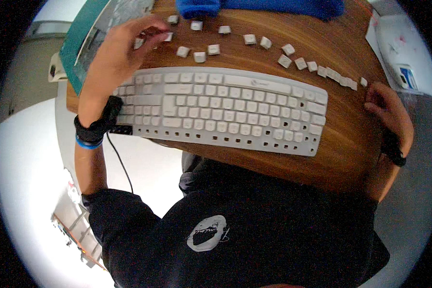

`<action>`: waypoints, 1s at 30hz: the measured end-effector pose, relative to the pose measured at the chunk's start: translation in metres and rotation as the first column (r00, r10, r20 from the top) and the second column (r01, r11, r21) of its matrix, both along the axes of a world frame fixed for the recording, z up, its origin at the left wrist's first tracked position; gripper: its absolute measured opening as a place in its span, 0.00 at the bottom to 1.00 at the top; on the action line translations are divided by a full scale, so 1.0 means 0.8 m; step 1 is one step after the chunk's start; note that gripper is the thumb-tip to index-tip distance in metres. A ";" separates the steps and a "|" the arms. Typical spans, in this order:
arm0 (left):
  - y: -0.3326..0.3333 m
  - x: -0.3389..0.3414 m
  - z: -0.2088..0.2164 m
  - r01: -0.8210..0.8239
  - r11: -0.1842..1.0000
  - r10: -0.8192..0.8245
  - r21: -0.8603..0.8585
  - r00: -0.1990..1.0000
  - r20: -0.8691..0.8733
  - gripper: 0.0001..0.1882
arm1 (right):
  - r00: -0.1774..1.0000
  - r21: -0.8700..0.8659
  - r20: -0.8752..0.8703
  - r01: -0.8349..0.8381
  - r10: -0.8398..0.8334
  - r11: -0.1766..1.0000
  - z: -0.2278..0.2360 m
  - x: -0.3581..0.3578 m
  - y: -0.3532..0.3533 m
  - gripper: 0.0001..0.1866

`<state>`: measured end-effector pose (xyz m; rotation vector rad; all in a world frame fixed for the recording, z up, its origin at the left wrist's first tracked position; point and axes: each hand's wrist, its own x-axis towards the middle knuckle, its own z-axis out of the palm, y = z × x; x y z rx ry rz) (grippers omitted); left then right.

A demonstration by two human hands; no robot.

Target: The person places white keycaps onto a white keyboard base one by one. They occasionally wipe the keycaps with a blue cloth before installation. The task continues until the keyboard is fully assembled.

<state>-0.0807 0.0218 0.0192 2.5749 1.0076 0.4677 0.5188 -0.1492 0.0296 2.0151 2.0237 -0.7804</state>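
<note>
A white keyboard (225, 83) lies on the wooden table with its space bar on the far side. Along its near edge and at its right end, several sockets show dark without keycaps. Past the keyboard's far left corner, my left hand (122, 48) pinches a small white keycap (168, 37) at its fingertips, slightly blurred. My right hand (391, 110) rests at the table's right side, half curled, with a gap between thumb and fingers and nothing visible in it. Just beyond its fingertips lies a loose keycap (364, 82). Other white keycaps (249, 39) are scattered in an arc behind the keyboard.
Blue cloth-like items (283, 7) lie at the table's far edge. A green mat (84, 33) with clear plastic on it is at the far left. A black cable (120, 161) hangs off the near left edge. White packaging (393, 43) sits at the far right.
</note>
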 end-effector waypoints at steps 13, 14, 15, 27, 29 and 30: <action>-0.027 0.004 0.022 -0.049 0.992 0.065 0.115 0.988 -0.140 0.13 | 0.922 0.066 -0.366 -0.111 0.128 0.992 -0.001 -0.027 0.021 0.17; -0.015 0.015 0.016 -0.052 0.995 0.064 0.086 0.987 -0.147 0.13 | 0.931 0.083 -0.349 -0.079 0.103 0.993 0.015 -0.030 0.007 0.17; -0.017 0.017 0.023 -0.092 0.993 0.103 0.069 0.976 -0.192 0.14 | 0.923 0.111 -0.365 -0.085 0.120 0.990 0.017 -0.033 0.005 0.16; -0.010 -0.016 0.015 -0.215 0.965 0.189 -0.152 0.967 -0.172 0.20 | 0.912 0.187 -0.357 -0.142 0.202 0.972 0.022 -0.032 0.006 0.18; -0.010 -0.015 0.015 -0.203 0.970 0.178 -0.132 0.968 -0.176 0.20 | 0.909 0.258 -0.320 -0.188 0.267 0.948 0.018 -0.033 0.006 0.17; -0.010 -0.015 0.015 -0.199 0.971 0.176 -0.133 0.970 -0.169 0.20 | 0.908 0.227 -0.346 -0.164 0.237 0.960 0.019 -0.034 0.006 0.17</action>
